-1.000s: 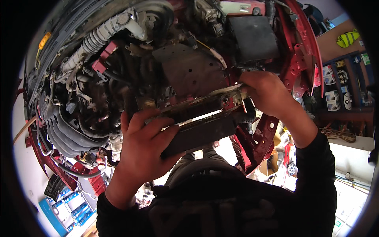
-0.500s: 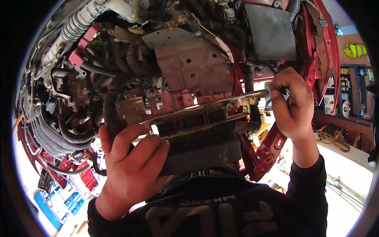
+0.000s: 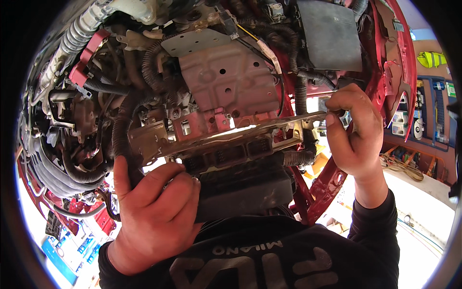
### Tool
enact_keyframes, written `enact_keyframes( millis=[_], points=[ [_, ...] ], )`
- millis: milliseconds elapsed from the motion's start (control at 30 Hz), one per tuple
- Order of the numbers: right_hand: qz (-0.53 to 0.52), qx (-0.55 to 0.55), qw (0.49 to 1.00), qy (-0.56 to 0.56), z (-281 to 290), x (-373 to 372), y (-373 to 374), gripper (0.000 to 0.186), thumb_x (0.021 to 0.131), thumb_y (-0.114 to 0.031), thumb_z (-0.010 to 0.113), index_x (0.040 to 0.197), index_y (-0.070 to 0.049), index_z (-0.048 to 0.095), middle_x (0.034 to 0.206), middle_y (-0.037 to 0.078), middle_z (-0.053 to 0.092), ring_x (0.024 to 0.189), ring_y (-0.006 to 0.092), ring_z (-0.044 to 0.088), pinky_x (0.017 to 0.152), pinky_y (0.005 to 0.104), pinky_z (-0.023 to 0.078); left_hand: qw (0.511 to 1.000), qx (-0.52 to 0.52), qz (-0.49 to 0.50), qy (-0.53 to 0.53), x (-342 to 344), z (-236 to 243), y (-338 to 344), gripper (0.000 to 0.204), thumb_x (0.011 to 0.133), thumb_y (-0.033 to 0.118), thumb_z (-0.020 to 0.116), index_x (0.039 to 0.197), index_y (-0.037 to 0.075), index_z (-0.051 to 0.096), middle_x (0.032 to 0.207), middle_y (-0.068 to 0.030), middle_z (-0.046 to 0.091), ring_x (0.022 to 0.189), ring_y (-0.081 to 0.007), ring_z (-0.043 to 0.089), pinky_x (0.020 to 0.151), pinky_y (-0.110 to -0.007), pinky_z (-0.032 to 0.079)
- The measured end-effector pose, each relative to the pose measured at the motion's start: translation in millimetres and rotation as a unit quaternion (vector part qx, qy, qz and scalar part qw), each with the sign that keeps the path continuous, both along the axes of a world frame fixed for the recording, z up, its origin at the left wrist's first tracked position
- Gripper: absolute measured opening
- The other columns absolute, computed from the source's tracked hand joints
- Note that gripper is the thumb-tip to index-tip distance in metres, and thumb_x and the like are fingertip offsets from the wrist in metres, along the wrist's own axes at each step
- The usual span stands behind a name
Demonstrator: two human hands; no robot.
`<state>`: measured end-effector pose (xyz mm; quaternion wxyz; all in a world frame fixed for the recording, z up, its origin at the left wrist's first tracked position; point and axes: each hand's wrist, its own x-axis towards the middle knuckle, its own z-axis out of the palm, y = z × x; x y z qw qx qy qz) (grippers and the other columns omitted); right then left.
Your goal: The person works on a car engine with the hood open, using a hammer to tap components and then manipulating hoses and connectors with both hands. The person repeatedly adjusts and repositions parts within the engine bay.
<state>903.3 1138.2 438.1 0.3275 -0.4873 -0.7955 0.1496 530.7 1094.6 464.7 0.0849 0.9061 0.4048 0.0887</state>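
Observation:
A tan metal bracket [image 3: 207, 140] lies crosswise in front of me in a car's engine bay. Along its underside is a row of dark multi-pin sockets [image 3: 226, 156], above a black box-shaped part [image 3: 245, 190]. At the bracket's left end, my left hand [image 3: 154, 212] is closed with curled fingers; its grip on the edge is partly hidden. The far right end of the bracket meets the pinched thumb and forefinger of my right hand [image 3: 355, 130]. Behind the bracket stands a stamped metal plate [image 3: 226, 77] with round holes.
Ribbed black hoses [image 3: 122, 125] and wiring run down both sides. A black flat cover [image 3: 331, 36] sits at upper right, beside red body panels [image 3: 392, 77]. A pinkish-red part [image 3: 86, 60] is at upper left. Shelving [image 3: 433, 111] with a yellow vest [image 3: 431, 59] stands at far right.
My left hand has shifted slightly left and down, its fingers more curled at the bracket's end. The right hand stays at the right end. The whole view has shifted a little.

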Motion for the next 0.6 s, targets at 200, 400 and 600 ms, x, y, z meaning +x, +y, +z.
enact_keyframes(
  millis=[200, 400, 600],
  points=[
    [-0.001, 0.007, 1.000, -0.004, -0.5, 2.5, 0.9, 0.029, 0.085, 0.016, 0.064, 0.111, 0.004, 0.067, 0.094, 0.015, 0.068, 0.083, 0.0264, 0.064, 0.073, 0.0365, 0.052, 1.000, -0.023, -0.009, -0.014, -5.2, -0.6, 1.9, 0.061, 0.055, 0.033, 0.084, 0.110, 0.007, 0.085, 0.112, -0.0002, 0.073, 0.113, -0.0235, 0.074, 0.135, -0.072, 0.017],
    [0.021, 0.029, 0.999, 0.003, -1.4, 4.7, 4.5, 0.026, 0.083, 0.016, 0.067, 0.106, 0.006, 0.067, 0.093, 0.016, 0.069, 0.079, 0.0301, 0.065, 0.068, 0.0386, 0.051, 1.000, 0.007, -0.016, -0.010, -8.3, -5.7, 1.8, 0.049, 0.063, 0.032, 0.081, 0.107, 0.011, 0.086, 0.110, 0.0017, 0.073, 0.113, -0.0225, 0.074, 0.136, -0.071, 0.019],
    [0.048, 0.040, 0.998, -0.017, -2.8, 4.9, 2.2, 0.022, 0.085, 0.007, 0.071, 0.106, 0.007, 0.068, 0.092, 0.016, 0.069, 0.076, 0.0306, 0.064, 0.066, 0.0392, 0.051, 0.999, 0.045, 0.001, -0.009, -12.3, -15.6, -2.9, 0.035, 0.073, 0.030, 0.076, 0.102, 0.013, 0.085, 0.100, 0.0017, 0.069, 0.104, -0.0214, 0.073, 0.135, -0.071, 0.023]
  ],
)
